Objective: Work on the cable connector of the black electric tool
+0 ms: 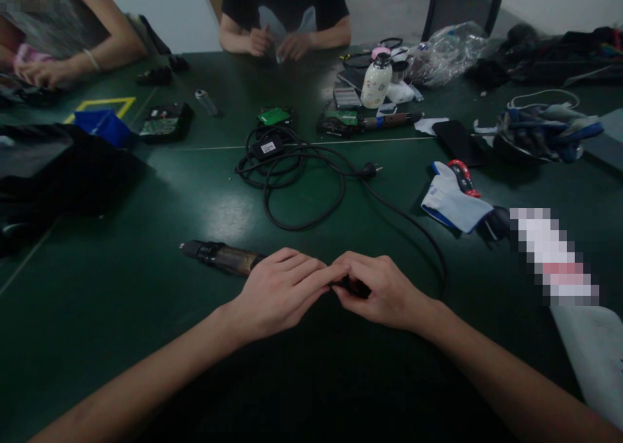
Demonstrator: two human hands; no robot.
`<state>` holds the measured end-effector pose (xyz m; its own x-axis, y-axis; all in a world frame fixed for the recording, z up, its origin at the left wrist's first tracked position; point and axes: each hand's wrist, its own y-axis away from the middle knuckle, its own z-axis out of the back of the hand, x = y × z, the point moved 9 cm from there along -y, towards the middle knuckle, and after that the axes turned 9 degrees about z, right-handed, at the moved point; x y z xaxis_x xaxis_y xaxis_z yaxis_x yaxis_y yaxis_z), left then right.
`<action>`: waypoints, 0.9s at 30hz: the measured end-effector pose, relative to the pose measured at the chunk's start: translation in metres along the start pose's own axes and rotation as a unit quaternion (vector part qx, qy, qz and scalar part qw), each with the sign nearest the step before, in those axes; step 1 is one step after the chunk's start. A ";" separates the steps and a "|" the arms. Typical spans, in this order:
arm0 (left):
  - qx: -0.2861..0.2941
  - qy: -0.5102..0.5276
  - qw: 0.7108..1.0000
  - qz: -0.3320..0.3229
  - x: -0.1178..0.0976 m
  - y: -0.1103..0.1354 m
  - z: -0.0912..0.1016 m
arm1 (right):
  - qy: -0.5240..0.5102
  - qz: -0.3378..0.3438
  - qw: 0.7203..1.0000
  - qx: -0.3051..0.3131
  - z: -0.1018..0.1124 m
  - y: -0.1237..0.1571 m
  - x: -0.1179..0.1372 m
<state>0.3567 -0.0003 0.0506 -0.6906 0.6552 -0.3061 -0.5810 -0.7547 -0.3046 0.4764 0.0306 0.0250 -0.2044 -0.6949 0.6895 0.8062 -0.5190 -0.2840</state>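
Note:
An electric screwdriver [226, 257] with a dark, partly see-through body lies across the green table, its tip pointing left. My left hand [285, 292] is closed over its rear end, fingers stretching toward the right. Close against those fingertips, my right hand [382, 288] pinches a black cable end [357, 287], mostly hidden by the fingers. From there a black power cable [440, 255] curves up to a coil with an adapter box [267, 147] and a two-pin plug [371, 170]. Whether the cable end sits in the screwdriver is hidden.
Circuit boards in black housings [165, 122] lie farther back, near another screwdriver [393, 120]. At right are a glove [452, 200], a red-and-black handle [464, 178], a phone [457, 141] and a bottle [376, 83]. A black cloth-like heap [63, 170] sits left. Two people sit across the table.

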 end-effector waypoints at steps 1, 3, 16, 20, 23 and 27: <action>-0.004 -0.005 1.000 0.004 0.000 0.000 -0.001 | 0.001 0.001 1.000 -0.001 0.000 0.000 0.000; -0.005 -0.010 1.000 0.009 0.000 0.001 -0.003 | 0.002 0.002 1.000 0.000 0.000 -0.001 0.001; 0.030 0.026 0.999 0.018 0.002 -0.001 -0.002 | 0.007 0.012 1.000 -0.011 -0.001 0.001 -0.001; 0.041 0.035 0.998 0.024 0.003 0.000 -0.002 | 0.010 0.009 1.000 -0.004 -0.001 0.001 0.000; 0.027 0.014 0.999 0.031 0.004 0.000 -0.002 | 0.008 0.003 1.000 0.001 -0.001 0.001 -0.001; 0.045 0.054 0.997 0.032 0.003 -0.001 -0.002 | 0.008 0.005 1.000 -0.003 0.000 0.001 -0.001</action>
<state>0.3558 0.0025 0.0479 -0.6799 0.6020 -0.4188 -0.5775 -0.7914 -0.2002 0.4772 0.0306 0.0240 -0.2048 -0.7079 0.6759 0.8050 -0.5147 -0.2951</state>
